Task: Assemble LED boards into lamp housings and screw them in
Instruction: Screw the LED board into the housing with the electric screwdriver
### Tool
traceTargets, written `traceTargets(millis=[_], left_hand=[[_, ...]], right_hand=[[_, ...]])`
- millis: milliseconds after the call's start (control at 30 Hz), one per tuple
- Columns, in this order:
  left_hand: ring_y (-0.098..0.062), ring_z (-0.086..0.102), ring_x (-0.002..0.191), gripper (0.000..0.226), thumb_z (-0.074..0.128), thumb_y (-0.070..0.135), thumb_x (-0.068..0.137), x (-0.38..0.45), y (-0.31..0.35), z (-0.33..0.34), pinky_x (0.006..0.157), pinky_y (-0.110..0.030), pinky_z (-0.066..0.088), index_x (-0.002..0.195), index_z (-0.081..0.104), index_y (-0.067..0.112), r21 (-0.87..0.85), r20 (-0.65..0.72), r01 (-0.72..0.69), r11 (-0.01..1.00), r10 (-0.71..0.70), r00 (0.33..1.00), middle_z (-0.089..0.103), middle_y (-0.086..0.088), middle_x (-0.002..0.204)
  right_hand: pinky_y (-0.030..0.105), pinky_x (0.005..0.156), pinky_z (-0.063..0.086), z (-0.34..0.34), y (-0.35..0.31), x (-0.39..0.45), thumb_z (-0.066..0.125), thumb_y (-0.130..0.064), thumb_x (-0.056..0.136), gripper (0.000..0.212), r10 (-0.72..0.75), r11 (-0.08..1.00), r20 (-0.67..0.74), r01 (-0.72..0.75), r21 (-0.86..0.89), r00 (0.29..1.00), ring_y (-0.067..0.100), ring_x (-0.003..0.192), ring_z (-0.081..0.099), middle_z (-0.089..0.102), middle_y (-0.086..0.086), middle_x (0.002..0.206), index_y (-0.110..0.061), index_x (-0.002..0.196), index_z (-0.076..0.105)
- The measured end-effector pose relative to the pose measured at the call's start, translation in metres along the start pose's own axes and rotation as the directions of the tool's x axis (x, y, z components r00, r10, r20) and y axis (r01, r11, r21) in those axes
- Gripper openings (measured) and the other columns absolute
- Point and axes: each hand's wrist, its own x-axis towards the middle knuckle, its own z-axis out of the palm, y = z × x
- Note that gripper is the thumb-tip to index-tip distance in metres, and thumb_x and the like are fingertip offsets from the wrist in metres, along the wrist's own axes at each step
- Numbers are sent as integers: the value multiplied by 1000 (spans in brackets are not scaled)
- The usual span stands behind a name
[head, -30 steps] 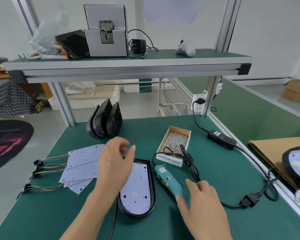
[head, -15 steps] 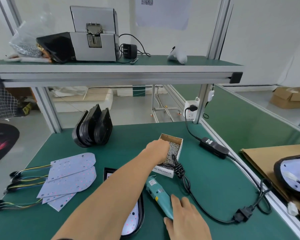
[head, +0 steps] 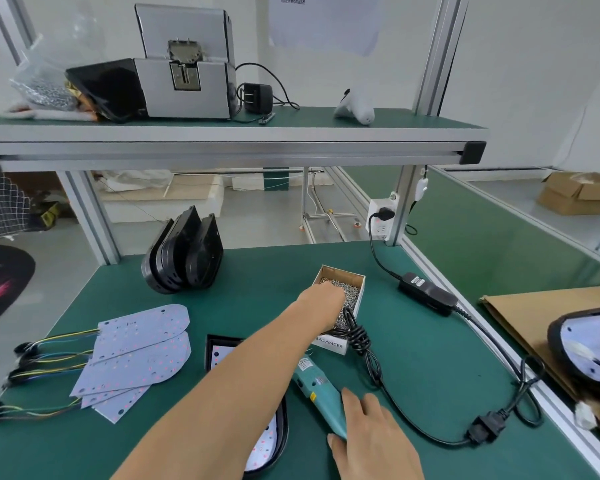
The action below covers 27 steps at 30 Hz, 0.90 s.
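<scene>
Head view: the left hand (head: 323, 297) reaches into the screw box (head: 342, 299), fingers hidden among the screws (whether it pinches one, I cannot tell), likely fetching a fastener. The right hand (head: 368, 434) grips the teal screwdriver (head: 321, 393) lying on the bench (head: 430, 358), ready to drive. Under the left forearm sits the lamp housing (head: 281, 431) with an LED board (head: 267, 441) inside. Spare boards (head: 139, 355) lie well left; the driver's cord (head: 371, 365) loops beside the box, a possible snag.

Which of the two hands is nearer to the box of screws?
The left. The left hand reaches into the box of screws; the right hand lies nearer the camera, on the green screwdriver.
</scene>
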Motion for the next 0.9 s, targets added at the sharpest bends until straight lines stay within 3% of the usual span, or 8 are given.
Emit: traceTargets(millis=[100, 233, 300, 367, 433, 567, 700, 900], left_hand=[[-29, 61, 79, 20, 57, -13, 85, -2, -5, 1, 64, -39, 52, 89, 56, 7, -71, -18, 4, 998, -5, 1000, 58, -9, 86], [-33, 68, 92, 26, 58, -9, 88, -8, -14, 4, 78, -44, 61, 104, 71, 7, -176, -31, 42, 984, -49, 998, 70, -13, 102], [-32, 66, 88, 21, 56, -8, 89, -11, -13, 4, 72, -45, 59, 98, 68, 6, -157, -20, 39, 987, -42, 999, 68, -13, 98], [-28, 59, 72, 22, 53, -13, 87, -11, -9, 3, 54, -38, 47, 80, 55, 8, -82, -1, 29, 996, -29, 1000, 58, -10, 83], [-23, 50, 62, 30, 49, -17, 85, -11, -5, 2, 49, -34, 37, 72, 44, 10, -55, 15, 34, 998, -34, 999, 47, -7, 76], [-31, 60, 82, 28, 48, -17, 88, -8, 1, 0, 62, -38, 43, 103, 59, 4, -7, 52, 32, 999, -32, 998, 59, -14, 100], [-34, 62, 95, 40, 46, -14, 91, -10, -1, -2, 71, -41, 47, 125, 57, 4, 6, 103, 16, 1000, -17, 995, 62, -15, 117], [-31, 65, 88, 16, 50, -7, 93, -12, -9, -2, 70, -43, 54, 95, 58, 7, -169, 79, 42, 985, -29, 996, 62, -9, 94]], right_hand=[[25, 103, 43, 1, 1, -1, 47, -54, 102, 74, -4, 1000, -17, 4, 8, 1000, 14, 132, 43, 35, -5, 143, -30, 162, 13], [24, 103, 42, 4, 1, -2, 46, -55, 102, 73, -4, 1000, -33, 4, 9, 999, 13, 132, 43, 35, -6, 144, -30, 162, 13], [23, 105, 40, 5, 0, -2, 45, -55, 102, 75, 0, 1000, -37, 1, 9, 999, 13, 133, 43, 35, -6, 145, -28, 163, 12], [23, 105, 40, 4, 0, -2, 45, -55, 101, 76, 4, 1000, -33, -4, 14, 999, 13, 133, 43, 35, -6, 144, -31, 164, 11], [24, 105, 40, 4, 0, -1, 46, -57, 101, 76, 3, 1000, -21, -3, 11, 1000, 15, 132, 44, 35, -4, 144, -31, 163, 11], [24, 107, 39, 4, 2, 1, 47, -57, 100, 76, 10, 1000, -18, -10, 9, 1000, 15, 132, 44, 35, -3, 146, -31, 163, 13], [24, 107, 39, 3, 1, 1, 47, -57, 101, 77, 8, 1000, -17, -8, -4, 1000, 15, 134, 44, 33, -3, 148, -31, 164, 11], [23, 109, 37, 1, 2, 0, 46, -57, 102, 78, -20, 1000, -20, 20, -21, 1000, 15, 133, 44, 34, -2, 148, -29, 164, 9]])
